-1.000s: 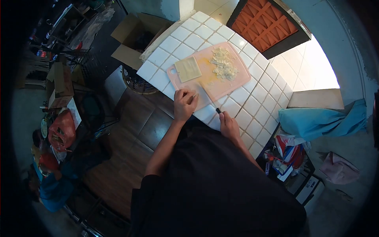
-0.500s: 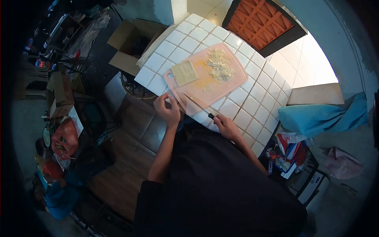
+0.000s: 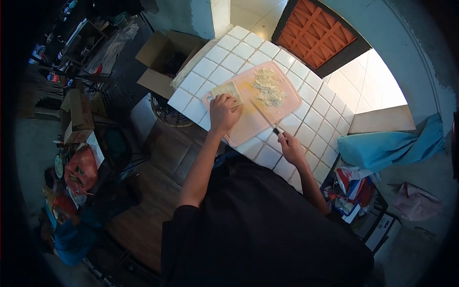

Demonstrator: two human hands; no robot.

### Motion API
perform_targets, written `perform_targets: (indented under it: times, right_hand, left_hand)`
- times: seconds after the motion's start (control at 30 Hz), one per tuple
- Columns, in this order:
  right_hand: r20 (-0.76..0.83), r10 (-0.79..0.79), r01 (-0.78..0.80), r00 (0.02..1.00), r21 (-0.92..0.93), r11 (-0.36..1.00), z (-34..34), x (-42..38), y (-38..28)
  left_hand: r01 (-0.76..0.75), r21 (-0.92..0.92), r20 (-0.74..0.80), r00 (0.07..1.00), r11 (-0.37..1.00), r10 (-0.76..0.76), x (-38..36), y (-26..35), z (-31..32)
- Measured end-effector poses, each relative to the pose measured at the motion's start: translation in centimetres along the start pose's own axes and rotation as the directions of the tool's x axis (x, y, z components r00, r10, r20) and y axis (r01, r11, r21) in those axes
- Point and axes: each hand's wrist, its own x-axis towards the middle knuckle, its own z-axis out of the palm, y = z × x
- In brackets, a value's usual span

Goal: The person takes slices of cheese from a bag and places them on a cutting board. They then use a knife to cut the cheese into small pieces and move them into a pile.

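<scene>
My left hand (image 3: 225, 113) rests with curled fingers on a pale yellow square slab (image 3: 228, 89), covering its near part. The slab lies at the left end of a pink cutting board (image 3: 248, 131), beside the board's handle hole. My right hand (image 3: 292, 149) grips the black handle of a knife (image 3: 266, 118). Its blade points up and left over the middle of the board, to the right of the slab. A heap of pale, thinly cut pieces (image 3: 270, 88) covers the far right part of the board, and yellowish smears show between heap and slab.
The board sits on a white-tiled counter (image 3: 224, 61). An open cardboard box (image 3: 158, 71) stands past its left edge, with a round wire-grilled thing (image 3: 169, 112) below. A dark-framed orange panel (image 3: 318, 33) is at the back. Teal cloth (image 3: 382, 148) hangs at the right.
My left hand has come from the board's near left edge onto the slab. My right hand has carried the knife right and farther over the board. The view has shifted slightly.
</scene>
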Motion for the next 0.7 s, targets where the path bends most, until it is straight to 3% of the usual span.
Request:
perform_targets:
  times: [0.07, 0.37, 0.57, 0.63, 0.67, 0.7]
  right_hand:
    - [0.136, 0.032, -0.024, 0.99, -0.054, 0.998, 0.5, -0.2, 0.3]
    - [0.13, 0.053, -0.058, 0.99, 0.038, 0.998, 1.5, -1.0, 1.1]
    - [0.137, 0.054, -0.061, 0.989, 0.046, 0.997, 1.4, -0.9, 1.0]
    - [0.14, 0.06, -0.067, 0.988, 0.04, 0.997, 1.4, -0.8, 1.1]
    - [0.123, 0.061, -0.07, 0.991, 0.072, 0.995, 1.4, -0.8, 1.2]
    - [0.107, 0.063, -0.074, 0.992, 0.104, 0.992, 1.4, -0.9, 1.3]
  left_hand:
    - [-0.022, 0.025, 0.037, 0.999, 0.999, 0.021, 0.8, 0.1, 0.4]
    - [-0.062, -0.038, 0.041, 0.997, 0.997, 0.064, 0.5, -0.8, 1.3]
    - [0.017, -0.12, -0.033, 0.999, 0.993, -0.022, 0.7, -1.4, 1.8]
    - [0.108, -0.295, -0.121, 0.981, 0.949, -0.15, 1.3, -0.8, 1.6]
    - [0.111, -0.295, -0.121, 0.981, 0.949, -0.152, 1.5, -0.5, 1.5]
    - [0.173, -0.495, -0.105, 0.961, 0.851, -0.256, 2.1, 0.8, 0.4]
